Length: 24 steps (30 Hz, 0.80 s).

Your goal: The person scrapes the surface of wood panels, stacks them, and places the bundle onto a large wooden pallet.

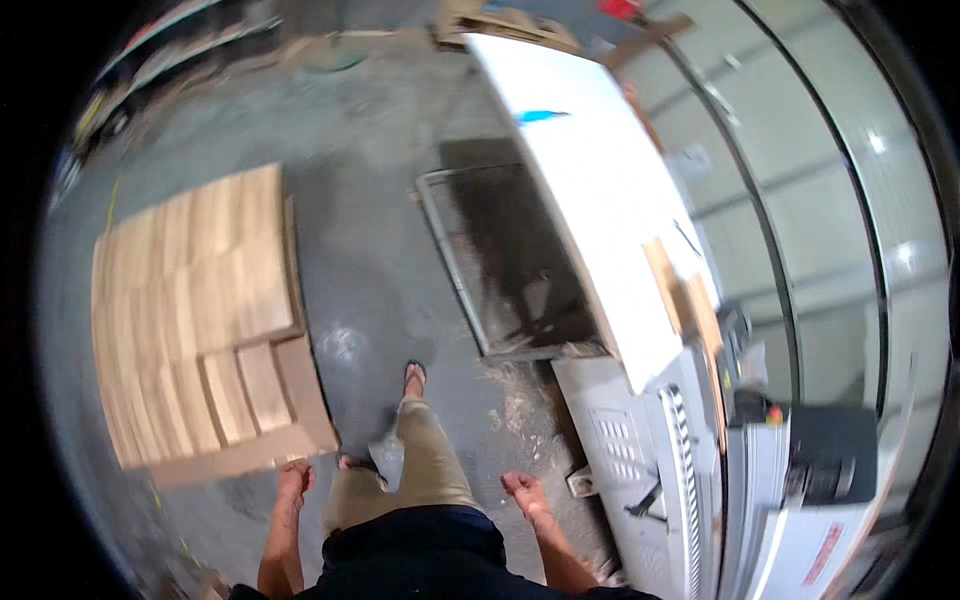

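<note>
While empty, left hand [294, 477] near wood stack [200, 310]

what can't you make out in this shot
Head view only:
- Left hand and right hand: motion-blurred, fingers unclear; both look empty.
- Stacked pale wooden boards: count blurred.
- Grey machine cabinet: cut off by fisheye rim.
- Dark metal-framed floor opening: contents too dark.

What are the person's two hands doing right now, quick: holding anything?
Left hand: empty, fingers loosely curled, hanging beside the stack of pale wooden boards.
Right hand: empty, open, hanging near the grey metal machine.
</note>
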Tool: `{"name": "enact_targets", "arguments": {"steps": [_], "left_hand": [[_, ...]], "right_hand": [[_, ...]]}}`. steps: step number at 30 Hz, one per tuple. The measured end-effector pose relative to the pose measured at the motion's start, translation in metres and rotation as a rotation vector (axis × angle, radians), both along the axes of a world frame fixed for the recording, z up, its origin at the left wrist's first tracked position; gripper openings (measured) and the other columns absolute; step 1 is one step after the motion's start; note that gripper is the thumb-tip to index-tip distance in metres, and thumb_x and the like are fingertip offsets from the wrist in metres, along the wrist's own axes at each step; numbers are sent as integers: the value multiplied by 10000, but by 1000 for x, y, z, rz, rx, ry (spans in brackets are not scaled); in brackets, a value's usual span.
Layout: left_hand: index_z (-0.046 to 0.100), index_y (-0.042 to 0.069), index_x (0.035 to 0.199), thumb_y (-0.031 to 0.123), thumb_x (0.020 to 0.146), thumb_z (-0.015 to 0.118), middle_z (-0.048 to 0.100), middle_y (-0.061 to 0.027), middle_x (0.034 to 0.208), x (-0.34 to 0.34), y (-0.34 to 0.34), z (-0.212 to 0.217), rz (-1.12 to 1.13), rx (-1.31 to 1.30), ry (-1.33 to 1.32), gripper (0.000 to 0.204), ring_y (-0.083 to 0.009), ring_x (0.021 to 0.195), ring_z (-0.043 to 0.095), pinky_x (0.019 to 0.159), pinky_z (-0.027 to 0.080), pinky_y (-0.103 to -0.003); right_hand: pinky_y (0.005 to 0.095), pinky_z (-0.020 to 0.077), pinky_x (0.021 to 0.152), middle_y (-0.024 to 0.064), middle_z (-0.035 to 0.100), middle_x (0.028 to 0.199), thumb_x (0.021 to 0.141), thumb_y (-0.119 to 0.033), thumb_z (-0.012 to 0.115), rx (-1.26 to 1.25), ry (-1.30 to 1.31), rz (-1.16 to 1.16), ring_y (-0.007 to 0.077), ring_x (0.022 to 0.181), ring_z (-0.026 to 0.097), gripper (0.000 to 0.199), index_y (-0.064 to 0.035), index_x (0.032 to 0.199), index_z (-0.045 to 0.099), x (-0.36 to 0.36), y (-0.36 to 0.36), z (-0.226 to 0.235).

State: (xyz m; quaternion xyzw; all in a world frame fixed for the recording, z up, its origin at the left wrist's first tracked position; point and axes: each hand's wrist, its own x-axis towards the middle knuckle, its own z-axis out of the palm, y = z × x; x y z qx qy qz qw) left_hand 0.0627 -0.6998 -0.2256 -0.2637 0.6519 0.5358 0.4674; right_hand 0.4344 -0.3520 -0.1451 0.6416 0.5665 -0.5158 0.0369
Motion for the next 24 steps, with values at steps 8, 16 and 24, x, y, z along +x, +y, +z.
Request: {"name": "enact_targets", "arguments": {"steps": [8, 16, 24], "left_hand": [[626, 47, 914, 158, 887, 580, 619, -49, 752, -85, 174, 40, -284, 191, 182, 123, -135, 617, 584, 526, 467, -250], [595, -22, 1163, 206, 884, 647, 664, -73, 966, -40, 460, 163, -625, 372, 346, 365, -169, 859, 638, 795, 509, -295], [603, -9, 1164, 204, 877, 624, 660, -133, 994, 25, 629, 234, -1305, 638, 959, 357, -220, 865, 640, 784, 494, -290]], "right_hand": [[247, 474, 799, 34, 677, 966, 915, -184, 634, 371, 439, -175, 109, 882, 601, 313, 28, 1146, 620, -67, 133, 127], [359, 455, 936, 215, 576, 1207, 879, -220, 656, 756, 579, -614, 258, 1076, 583, 511, 85, 1259, 502, -55, 351, 130], [537, 234, 1088, 304, 320, 1406, 821, -278, 655, 1195, -255, -332, 479, 1288, 305, 680, 50, 1352, 385, -68, 427, 106]]}}
